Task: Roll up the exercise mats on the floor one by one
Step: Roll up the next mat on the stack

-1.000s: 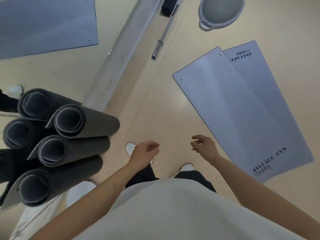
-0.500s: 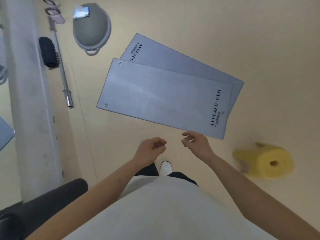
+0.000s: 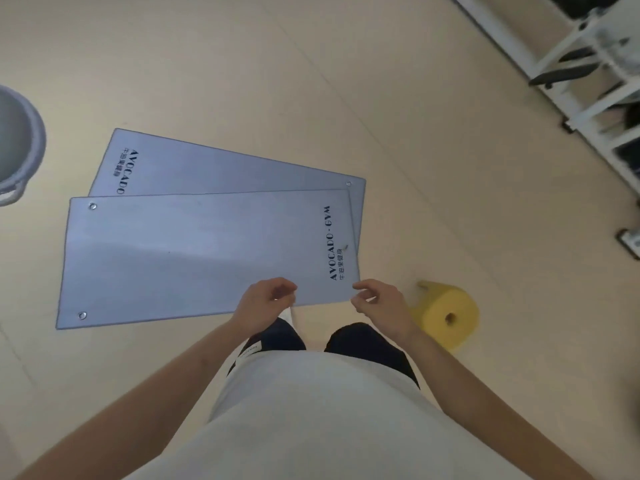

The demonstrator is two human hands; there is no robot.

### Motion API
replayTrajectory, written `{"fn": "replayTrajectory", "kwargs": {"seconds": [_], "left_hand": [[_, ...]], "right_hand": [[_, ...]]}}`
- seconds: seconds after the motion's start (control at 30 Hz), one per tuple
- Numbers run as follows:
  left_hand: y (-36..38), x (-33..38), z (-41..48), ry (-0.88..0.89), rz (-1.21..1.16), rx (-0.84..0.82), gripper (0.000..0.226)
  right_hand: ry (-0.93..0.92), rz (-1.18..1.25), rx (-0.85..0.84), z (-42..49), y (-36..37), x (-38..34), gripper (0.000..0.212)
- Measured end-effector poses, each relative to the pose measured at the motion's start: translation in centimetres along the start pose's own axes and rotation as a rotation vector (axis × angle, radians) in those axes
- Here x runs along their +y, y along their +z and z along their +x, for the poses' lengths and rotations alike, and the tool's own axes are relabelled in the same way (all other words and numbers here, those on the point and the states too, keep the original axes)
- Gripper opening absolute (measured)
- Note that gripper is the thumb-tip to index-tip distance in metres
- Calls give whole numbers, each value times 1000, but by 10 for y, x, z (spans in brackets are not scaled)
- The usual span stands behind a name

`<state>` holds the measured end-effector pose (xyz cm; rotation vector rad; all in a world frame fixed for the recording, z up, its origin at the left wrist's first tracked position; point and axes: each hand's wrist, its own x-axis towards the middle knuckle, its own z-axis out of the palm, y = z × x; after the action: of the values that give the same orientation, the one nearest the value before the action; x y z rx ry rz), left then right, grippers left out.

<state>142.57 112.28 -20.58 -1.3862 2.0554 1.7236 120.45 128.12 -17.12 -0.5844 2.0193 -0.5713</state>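
We see two grey mats lying flat and unrolled on the floor (image 3: 311,81) just ahead of the feet. The upper mat (image 3: 194,251) runs left to right, its printed short end to the right and its eyelet end to the left. The lower mat (image 3: 221,171) lies partly under it, fanned out at a slight angle, with its lettering at the far left. The left hand (image 3: 266,301) and right hand (image 3: 379,303) hover over the upper mat's near edge, fingers loosely curled, holding nothing. A rolled yellow mat (image 3: 450,315) sits at the right.
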Motion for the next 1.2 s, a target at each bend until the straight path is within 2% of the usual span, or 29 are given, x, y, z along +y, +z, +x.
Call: {"fn": "replayTrajectory", "kwargs": {"seconds": [0.17, 0.33, 0.47, 0.63, 0.77, 1.0, 1.2], "left_hand": [[4, 50, 69, -9, -29, 9, 17], [25, 86, 135, -94, -72, 82, 18], [58, 103, 187, -221, -124, 238, 20], [126, 136, 243, -391, -364, 476, 22], [178, 158, 272, -466, -495, 516, 23], [269, 117, 315, -490, -643, 533, 28], [362, 5, 382, -493, -751, 564, 19]], "right_hand": [[1, -63, -45, 60, -67, -15, 21], [-58, -218, -234, 152, -128, -22, 22], [-171, -392, -422, 252, -168, -30, 24], [-288, -580, -599, 364, -209, -31, 27], [-360, -753, -702, 417, -226, -25, 33], [-364, -949, -756, 479, -210, 34, 32], [-410, -1088, -795, 556, -143, 134, 32]]}}
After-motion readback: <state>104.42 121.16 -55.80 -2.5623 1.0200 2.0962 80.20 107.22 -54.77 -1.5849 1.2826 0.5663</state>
